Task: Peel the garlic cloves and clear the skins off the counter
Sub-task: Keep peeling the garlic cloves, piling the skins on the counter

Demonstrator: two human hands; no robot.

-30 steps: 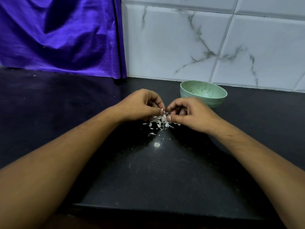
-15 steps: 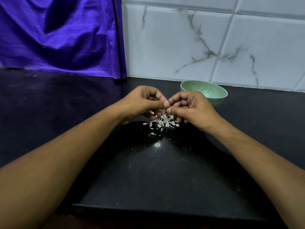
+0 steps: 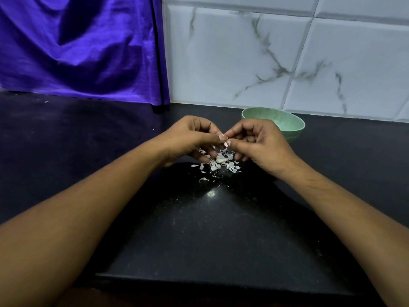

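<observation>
While both hands hover just above the counter [image 3: 210,229], the left hand [image 3: 192,138] and right hand [image 3: 261,142] meet fingertip to fingertip. Fingers are curled in, thumbs and forefingers pinched on something tiny between them. It's too hidden to make out, though I'd judge it's a clove being stripped. Right below sits the pile of skins [image 3: 218,166], scattered on the black top, with a pale lump in it that may be another clove. Those skins look papery, feather-light and brittle; they'll likely cling to fingers and drift at a breath, so better swept together with a flat hand than picked at. A clove is small, firm and slick once bare, so nip it at the ends. The green bowl [image 3: 285,120] sits just behind the right hand, near enough to knock, and the purple cloth [image 3: 77,47] hangs well apart at the back left
</observation>
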